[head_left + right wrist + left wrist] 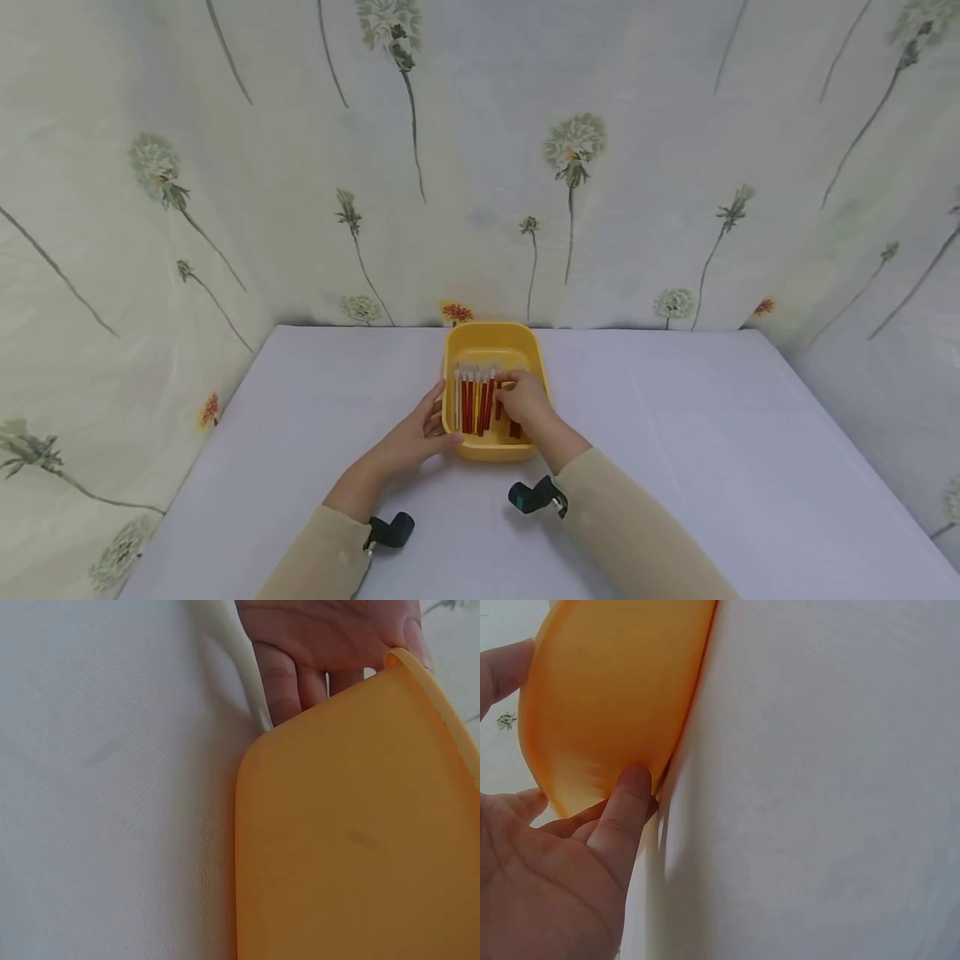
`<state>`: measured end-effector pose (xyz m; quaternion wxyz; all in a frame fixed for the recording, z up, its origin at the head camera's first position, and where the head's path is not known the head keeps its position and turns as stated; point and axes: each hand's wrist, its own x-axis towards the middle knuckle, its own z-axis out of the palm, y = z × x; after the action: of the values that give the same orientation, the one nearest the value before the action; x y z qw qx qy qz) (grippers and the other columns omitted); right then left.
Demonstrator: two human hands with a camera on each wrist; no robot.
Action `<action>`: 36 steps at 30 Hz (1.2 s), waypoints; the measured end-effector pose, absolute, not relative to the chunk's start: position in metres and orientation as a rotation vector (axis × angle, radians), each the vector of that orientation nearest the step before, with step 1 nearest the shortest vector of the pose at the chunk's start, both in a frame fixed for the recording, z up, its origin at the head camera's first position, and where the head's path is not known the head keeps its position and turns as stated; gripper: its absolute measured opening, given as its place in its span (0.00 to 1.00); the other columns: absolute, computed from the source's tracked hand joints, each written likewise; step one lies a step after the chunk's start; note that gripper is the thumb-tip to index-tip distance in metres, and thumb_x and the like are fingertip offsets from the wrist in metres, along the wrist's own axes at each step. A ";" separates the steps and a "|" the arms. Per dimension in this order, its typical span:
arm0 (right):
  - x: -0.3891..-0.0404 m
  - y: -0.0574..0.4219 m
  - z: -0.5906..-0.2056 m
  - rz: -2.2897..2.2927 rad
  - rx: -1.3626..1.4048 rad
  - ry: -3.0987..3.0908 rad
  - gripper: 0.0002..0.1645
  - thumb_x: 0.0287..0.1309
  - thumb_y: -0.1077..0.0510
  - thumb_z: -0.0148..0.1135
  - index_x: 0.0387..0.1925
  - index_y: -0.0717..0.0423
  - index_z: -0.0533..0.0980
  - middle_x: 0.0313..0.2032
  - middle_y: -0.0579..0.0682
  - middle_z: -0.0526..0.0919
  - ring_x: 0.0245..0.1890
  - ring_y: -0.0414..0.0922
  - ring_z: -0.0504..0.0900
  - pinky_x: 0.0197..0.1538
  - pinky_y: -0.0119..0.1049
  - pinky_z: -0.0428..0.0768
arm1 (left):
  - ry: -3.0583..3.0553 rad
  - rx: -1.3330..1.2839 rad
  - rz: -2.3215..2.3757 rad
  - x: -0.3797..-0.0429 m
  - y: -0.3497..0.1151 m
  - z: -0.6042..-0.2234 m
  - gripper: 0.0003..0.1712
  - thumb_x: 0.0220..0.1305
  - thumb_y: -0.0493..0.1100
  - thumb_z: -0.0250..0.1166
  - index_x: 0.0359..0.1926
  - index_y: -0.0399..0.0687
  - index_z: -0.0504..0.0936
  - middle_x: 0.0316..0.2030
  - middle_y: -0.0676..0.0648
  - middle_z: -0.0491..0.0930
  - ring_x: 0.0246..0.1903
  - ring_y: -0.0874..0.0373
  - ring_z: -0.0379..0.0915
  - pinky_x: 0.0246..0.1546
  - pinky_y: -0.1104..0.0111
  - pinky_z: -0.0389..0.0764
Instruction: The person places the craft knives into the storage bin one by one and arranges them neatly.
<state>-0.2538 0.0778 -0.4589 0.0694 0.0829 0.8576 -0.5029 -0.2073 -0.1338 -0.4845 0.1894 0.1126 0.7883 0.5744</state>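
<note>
A yellow plastic tray point(495, 452) stands on the white-covered table. Several slim, pencil-like sticks point(471, 407) lie side by side in it, mostly red, one yellow, their pale tips pointing away. Around the tray's near left corner my left hand point(411, 440) holds the wall, thumb at the front and fingers along the side. The left wrist view shows its fingers against the orange-looking wall point(615, 690). Reaching over the right rim, my right hand point(527, 402) pinches a red stick point(498, 410) beside the row. In the right wrist view, the tray wall point(360, 825) hides its fingertips.
A dark red piece point(515, 429) lies in the tray's near right part, below the right hand. Flower-printed cloth point(480, 167) hangs behind the table point(675, 467). Each wrist carries a small black camera point(390, 531).
</note>
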 end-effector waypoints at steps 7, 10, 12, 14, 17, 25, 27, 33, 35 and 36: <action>-0.251 0.077 -0.457 -1.566 0.240 2.545 0.18 0.68 0.68 0.57 0.57 0.64 0.77 0.43 0.58 0.81 0.33 0.46 0.78 0.32 0.32 0.78 | 2.210 0.315 1.617 -0.207 -0.134 -0.483 0.58 0.62 0.53 0.72 0.80 0.65 0.41 0.76 0.42 0.56 0.73 0.46 0.57 0.70 0.52 0.62; -0.250 0.077 -0.457 -1.589 0.225 2.532 0.18 0.69 0.68 0.55 0.58 0.65 0.76 0.42 0.59 0.80 0.32 0.46 0.79 0.31 0.31 0.77 | 2.213 0.318 1.616 -0.206 -0.134 -0.482 0.58 0.62 0.53 0.72 0.81 0.64 0.41 0.76 0.42 0.56 0.73 0.46 0.57 0.71 0.52 0.62; -0.249 0.078 -0.457 -1.576 0.212 2.555 0.18 0.69 0.67 0.55 0.58 0.64 0.76 0.41 0.58 0.79 0.32 0.47 0.79 0.31 0.31 0.76 | 2.214 0.320 1.611 -0.205 -0.134 -0.482 0.58 0.63 0.53 0.72 0.81 0.64 0.41 0.76 0.42 0.56 0.73 0.46 0.57 0.71 0.52 0.62; -0.248 0.078 -0.456 -1.582 0.210 2.567 0.18 0.69 0.67 0.55 0.58 0.64 0.77 0.40 0.58 0.79 0.31 0.47 0.79 0.30 0.31 0.76 | 2.216 0.320 1.606 -0.205 -0.134 -0.482 0.58 0.63 0.53 0.71 0.81 0.65 0.41 0.76 0.42 0.56 0.73 0.46 0.57 0.71 0.51 0.62; -0.249 0.079 -0.456 -1.622 0.209 2.567 0.18 0.68 0.67 0.55 0.57 0.64 0.77 0.39 0.56 0.79 0.29 0.45 0.77 0.29 0.31 0.75 | 2.210 0.323 1.606 -0.205 -0.134 -0.482 0.58 0.63 0.53 0.71 0.81 0.64 0.41 0.76 0.42 0.56 0.73 0.46 0.57 0.70 0.51 0.62; -0.243 0.082 -0.442 -1.773 0.217 2.448 0.19 0.69 0.66 0.54 0.59 0.62 0.77 0.41 0.54 0.77 0.33 0.45 0.77 0.37 0.35 0.79 | 2.214 0.338 1.602 -0.205 -0.135 -0.481 0.58 0.63 0.53 0.71 0.81 0.64 0.40 0.75 0.41 0.57 0.73 0.46 0.57 0.70 0.51 0.62; -0.240 0.085 -0.435 -1.763 0.179 2.459 0.19 0.70 0.65 0.54 0.60 0.62 0.76 0.43 0.55 0.77 0.37 0.48 0.78 0.41 0.38 0.81 | 2.225 0.338 1.591 -0.204 -0.135 -0.480 0.57 0.64 0.54 0.70 0.81 0.65 0.40 0.75 0.41 0.58 0.72 0.45 0.59 0.70 0.50 0.62; -0.232 0.104 -0.414 -1.736 0.129 2.505 0.18 0.72 0.63 0.55 0.60 0.58 0.76 0.51 0.57 0.76 0.49 0.55 0.80 0.54 0.47 0.82 | 2.248 0.331 1.572 -0.199 -0.134 -0.478 0.55 0.66 0.54 0.68 0.81 0.66 0.40 0.74 0.40 0.60 0.70 0.44 0.61 0.70 0.49 0.62; -0.230 0.113 -0.410 -1.737 0.142 2.508 0.18 0.72 0.63 0.55 0.61 0.56 0.76 0.53 0.56 0.76 0.53 0.57 0.79 0.57 0.47 0.81 | 2.264 0.322 1.561 -0.197 -0.134 -0.477 0.55 0.66 0.55 0.68 0.81 0.65 0.40 0.73 0.39 0.60 0.70 0.44 0.61 0.70 0.49 0.63; -0.228 0.118 -0.408 -1.734 0.137 2.518 0.18 0.72 0.62 0.55 0.61 0.56 0.76 0.54 0.57 0.76 0.54 0.57 0.79 0.57 0.47 0.81 | 2.275 0.322 1.559 -0.196 -0.134 -0.476 0.55 0.66 0.55 0.68 0.81 0.64 0.40 0.73 0.39 0.60 0.70 0.43 0.62 0.70 0.49 0.63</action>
<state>-0.2285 0.1178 -0.4077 0.0407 0.0447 0.8221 -0.5661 -0.1958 -0.1335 -0.4756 0.1816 0.1140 0.8057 0.5521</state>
